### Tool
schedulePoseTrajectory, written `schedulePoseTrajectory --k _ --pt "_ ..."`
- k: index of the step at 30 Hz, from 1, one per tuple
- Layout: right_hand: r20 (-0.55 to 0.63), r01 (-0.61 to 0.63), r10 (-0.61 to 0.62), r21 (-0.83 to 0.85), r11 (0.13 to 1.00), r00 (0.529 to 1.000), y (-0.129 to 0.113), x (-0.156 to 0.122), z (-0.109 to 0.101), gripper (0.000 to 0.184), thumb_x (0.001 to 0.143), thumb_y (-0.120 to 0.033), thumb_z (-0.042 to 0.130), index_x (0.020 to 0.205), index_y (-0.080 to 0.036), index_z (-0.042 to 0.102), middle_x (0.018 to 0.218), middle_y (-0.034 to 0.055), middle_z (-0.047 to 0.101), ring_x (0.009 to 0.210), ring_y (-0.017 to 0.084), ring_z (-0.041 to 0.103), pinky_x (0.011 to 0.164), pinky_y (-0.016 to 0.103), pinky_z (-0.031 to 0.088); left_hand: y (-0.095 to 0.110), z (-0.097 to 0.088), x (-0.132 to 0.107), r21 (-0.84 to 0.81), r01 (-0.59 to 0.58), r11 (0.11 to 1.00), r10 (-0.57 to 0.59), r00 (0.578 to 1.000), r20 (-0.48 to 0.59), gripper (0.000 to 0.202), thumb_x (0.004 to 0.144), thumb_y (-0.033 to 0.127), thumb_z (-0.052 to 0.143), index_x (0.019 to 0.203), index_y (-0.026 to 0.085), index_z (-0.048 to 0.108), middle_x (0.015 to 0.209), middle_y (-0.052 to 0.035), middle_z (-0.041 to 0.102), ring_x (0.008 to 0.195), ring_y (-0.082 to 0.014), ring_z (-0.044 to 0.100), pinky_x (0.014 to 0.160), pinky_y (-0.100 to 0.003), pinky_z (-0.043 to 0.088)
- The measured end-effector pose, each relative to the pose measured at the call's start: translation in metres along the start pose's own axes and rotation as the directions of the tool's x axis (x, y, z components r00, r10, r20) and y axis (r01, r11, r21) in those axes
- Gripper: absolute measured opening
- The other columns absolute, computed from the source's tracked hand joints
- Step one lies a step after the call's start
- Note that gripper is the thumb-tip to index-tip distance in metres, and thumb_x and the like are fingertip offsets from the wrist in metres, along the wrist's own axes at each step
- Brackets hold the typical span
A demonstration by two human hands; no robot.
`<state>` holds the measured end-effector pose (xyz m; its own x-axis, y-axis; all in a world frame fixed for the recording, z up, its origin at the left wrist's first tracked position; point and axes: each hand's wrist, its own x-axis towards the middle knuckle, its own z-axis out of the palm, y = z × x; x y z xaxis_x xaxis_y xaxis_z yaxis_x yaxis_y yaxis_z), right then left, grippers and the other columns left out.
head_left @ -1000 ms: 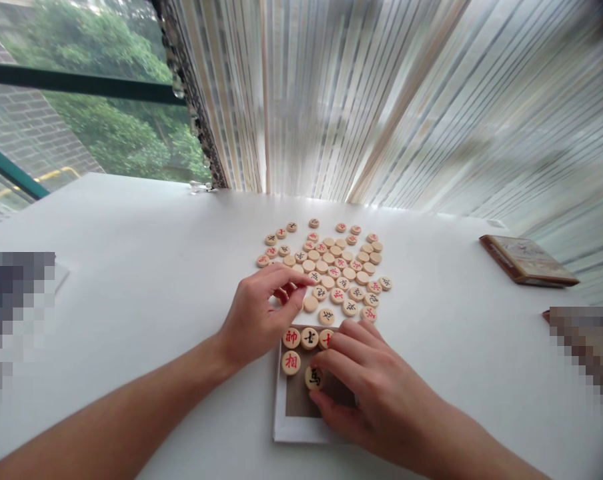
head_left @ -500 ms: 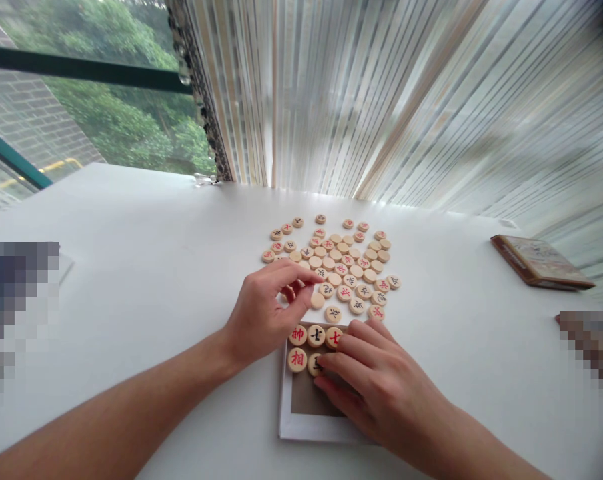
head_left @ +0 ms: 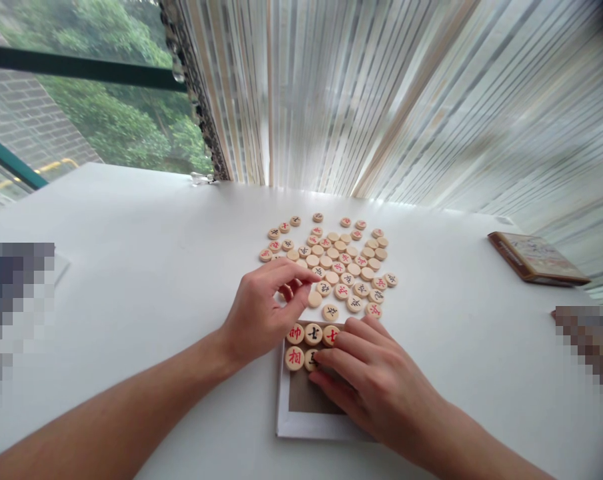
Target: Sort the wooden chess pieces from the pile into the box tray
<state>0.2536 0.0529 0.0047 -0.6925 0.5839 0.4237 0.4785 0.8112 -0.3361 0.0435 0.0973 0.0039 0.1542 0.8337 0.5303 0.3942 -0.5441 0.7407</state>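
A shallow white-rimmed box or lid [head_left: 306, 425] with a brown inside lies in front of me. Along its far side sit round wooden Chinese chess pieces, among them a red one [head_left: 295, 359] and a black one [head_left: 313, 334]. My right hand [head_left: 376, 377] is over the box, index finger and thumb at a black-marked Chinese chess piece [head_left: 310, 360] in the second row, partly covering it. Just beyond the box's far left corner hovers my left hand [head_left: 264, 300], thumb and index finger apart, with nothing visible between them. Its lower fingers are curled.
Many loose pieces [head_left: 353, 270] spread over the white table [head_left: 156, 253] beyond the box, some face up, others blank side up. A brown-edged flat box [head_left: 541, 260] lies far right. Striped curtains [head_left: 321, 100] hang behind the table, beside a window.
The whole view has shifted slightly. Both hands keep nearly the same pose, the right one still at the black-marked piece.
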Motion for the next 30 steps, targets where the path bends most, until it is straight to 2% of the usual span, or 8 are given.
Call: schedulePoseTrajectory --k 6,11,14,16,18,21,24,30 --pt "0.013 -0.020 0.020 0.016 1.000 1.000 0.000 0.000 -0.003 0.013 0.102 -0.021 0.065 0.090 -0.018 0.071 0.081 0.0034 0.069 0.079 0.023 0.051 0.078 0.038 0.034 0.001 -0.002 0.001 0.019 0.023 1.000 -0.023 1.000 0.002 0.018 0.094 0.010 0.064 0.101 0.019 0.078 0.095 -0.0053 0.077 0.087 -0.0177 0.073 0.073 -0.027 0.059" --pt "-0.025 -0.033 0.035 0.079 0.996 0.999 0.005 0.004 -0.008 0.011 0.099 -0.020 0.070 0.088 -0.018 0.071 0.077 0.0020 0.067 0.075 0.021 0.050 0.075 0.036 0.037 0.003 -0.004 0.003 0.004 0.039 0.999 -0.039 0.999 0.000 0.017 0.094 0.012 0.063 0.098 0.018 0.079 0.093 -0.0057 0.076 0.084 -0.0171 0.071 0.071 -0.027 0.058" --pt "-0.088 -0.042 0.053 0.119 0.992 0.995 0.009 0.007 -0.011 0.011 0.097 -0.018 0.072 0.086 -0.017 0.071 0.072 0.0011 0.065 0.071 0.019 0.049 0.071 0.034 0.038 0.004 -0.006 0.002 0.017 0.070 0.997 -0.070 0.997 -0.015 0.016 0.096 0.018 0.063 0.096 0.018 0.078 0.088 -0.0039 0.075 0.074 -0.0150 0.066 0.068 -0.027 0.054" --pt "-0.140 -0.039 0.061 0.156 0.987 0.988 0.012 0.009 -0.014 0.011 0.096 -0.017 0.073 0.085 -0.017 0.072 0.070 0.0006 0.064 0.070 0.018 0.051 0.070 0.033 0.041 0.003 -0.007 0.002 0.033 0.124 0.992 -0.123 0.992 -0.031 0.017 0.098 0.025 0.062 0.092 0.018 0.076 0.076 -0.0007 0.069 0.063 -0.0131 0.058 0.062 -0.026 0.047" --pt "-0.191 -0.044 0.082 0.194 0.980 0.978 0.015 0.010 -0.016 0.012 0.096 -0.015 0.073 0.084 -0.017 0.072 0.068 0.0002 0.064 0.068 0.016 0.052 0.068 0.030 0.043 0.002 -0.008 0.001 0.038 0.186 0.982 -0.185 0.982 -0.035 0.023 0.100 0.030 0.060 0.084 0.018 0.071 0.064 0.0028 0.057 0.056 -0.0123 0.048 0.055 -0.026 0.039" --pt "-0.251 -0.078 0.130 0.210 0.975 0.959 0.021 0.012 -0.020 0.016 0.096 -0.015 0.072 0.080 -0.017 0.071 0.065 -0.0006 0.062 0.065 0.015 0.053 0.067 0.029 0.045 -0.001 -0.009 0.001 0.037 0.220 0.975 -0.220 0.975 -0.013 0.031 0.101 0.034 0.057 0.075 0.019 0.063 0.058 0.0047 0.044 0.055 -0.0125 0.041 0.052 -0.027 0.033" --pt "-0.304 -0.115 0.170 0.190 0.975 0.937 0.029 0.013 -0.024 0.019 0.095 -0.015 0.071 0.076 -0.018 0.069 0.065 -0.0009 0.062 0.063 0.014 0.054 0.068 0.030 0.046 -0.003 -0.009 0.002 0.042 0.224 0.974 -0.224 0.975 -0.007 0.032 0.101 0.035 0.056 0.073 0.020 0.060 0.059 0.0043 0.043 0.057 -0.0133 0.040 0.053 -0.027 0.032" --pt "-0.371 -0.251 0.305 0.187 0.950 0.877 0.050 0.013 -0.029 0.026 0.098 -0.022 0.067 0.072 -0.019 0.068 0.064 0.0008 0.066 0.060 0.015 0.056 0.059 0.028 0.043 -0.005 -0.013 0.009 0.053 0.245 0.968 -0.244 0.969 -0.031 0.030 0.099 0.035 0.057 0.073 0.020 0.060 0.060 0.0035 0.044 0.057 -0.0136 0.040 0.053 -0.026 0.033"
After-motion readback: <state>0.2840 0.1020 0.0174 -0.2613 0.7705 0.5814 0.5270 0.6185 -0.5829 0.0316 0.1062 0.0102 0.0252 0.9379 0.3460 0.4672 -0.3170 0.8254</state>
